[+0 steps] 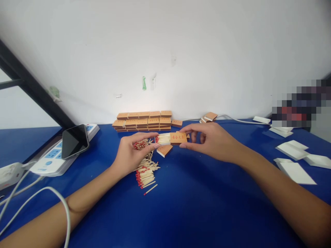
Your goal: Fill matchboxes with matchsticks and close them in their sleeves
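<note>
Left hand (130, 151) pinched, thumb and fingers, on the drawer end of a matchbox (172, 138); right hand (209, 141) clamped on the sleeve end of the same box, thumb below and fingers above. Both held just above the blue tabletop (196, 206), near its middle, in front of the wall. Box of thin orange-brown card, flat and rectangular, with a printed label in yellow characters on the top face. Inner tray drawn out to the left, packed with pale wooden sticks laid parallel, red heads toward the left hand.

Below the left hand, a loose heap of matches (146, 172), slim and pale with red tips, fanned unevenly across the smooth, slightly glossy surface. Just beside the heap, another box (164, 150) lying flat, white at its edge. Behind, against the white wall, a neat stack of matchboxes (143, 121) in two rows. At right, flat white card pieces (294, 162). At left, a dark glossy phone (74, 141) propped on a white power strip (50, 160), with white cables trailing.
</note>
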Action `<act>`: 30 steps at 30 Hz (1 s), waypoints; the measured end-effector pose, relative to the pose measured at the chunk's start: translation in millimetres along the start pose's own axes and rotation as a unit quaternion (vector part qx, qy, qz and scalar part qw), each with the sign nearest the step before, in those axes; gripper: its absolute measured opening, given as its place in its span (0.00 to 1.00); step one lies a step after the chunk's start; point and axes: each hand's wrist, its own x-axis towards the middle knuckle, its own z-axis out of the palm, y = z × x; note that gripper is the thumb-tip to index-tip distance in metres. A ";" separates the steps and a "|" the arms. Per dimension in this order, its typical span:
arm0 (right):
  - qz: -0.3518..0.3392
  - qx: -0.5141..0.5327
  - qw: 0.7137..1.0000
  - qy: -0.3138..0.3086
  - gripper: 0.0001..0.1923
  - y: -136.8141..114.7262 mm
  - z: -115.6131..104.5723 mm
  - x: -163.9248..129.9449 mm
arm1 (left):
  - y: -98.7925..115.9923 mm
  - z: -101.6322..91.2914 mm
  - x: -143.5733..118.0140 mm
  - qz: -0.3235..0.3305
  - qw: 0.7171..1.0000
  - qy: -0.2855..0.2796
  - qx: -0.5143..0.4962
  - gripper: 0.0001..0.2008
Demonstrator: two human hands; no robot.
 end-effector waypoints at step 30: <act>-0.059 0.144 0.983 -0.094 0.20 -27.8 24.4 -12.7 | -0.9 4.7 -4.4 0.021 0.987 -0.134 -0.088 0.36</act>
